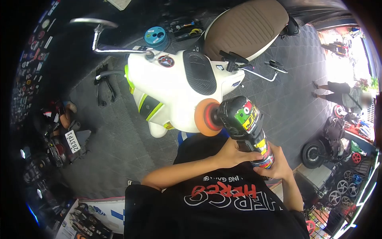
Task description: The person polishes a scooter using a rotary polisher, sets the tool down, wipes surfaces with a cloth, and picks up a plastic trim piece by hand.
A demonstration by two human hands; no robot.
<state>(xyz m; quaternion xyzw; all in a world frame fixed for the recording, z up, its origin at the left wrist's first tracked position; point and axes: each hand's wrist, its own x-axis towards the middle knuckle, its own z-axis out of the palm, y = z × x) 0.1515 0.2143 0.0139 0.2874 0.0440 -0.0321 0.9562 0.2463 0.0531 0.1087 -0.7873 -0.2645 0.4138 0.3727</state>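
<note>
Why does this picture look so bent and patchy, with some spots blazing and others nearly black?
Head view: wide lens distortion, with corners falling to black and the floor seeming to curve; harsh glare washing out the doorway; deep gloom on the left, though the plate stays readable; the polisher fairly crisp; distant wheels small and softer.

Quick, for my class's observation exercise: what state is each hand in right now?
Left hand: closed, holding the polisher.
Right hand: closed around the same polisher, near its rear end.

Black shirt (167, 217); red-and-white lettering (232, 199)
</note>
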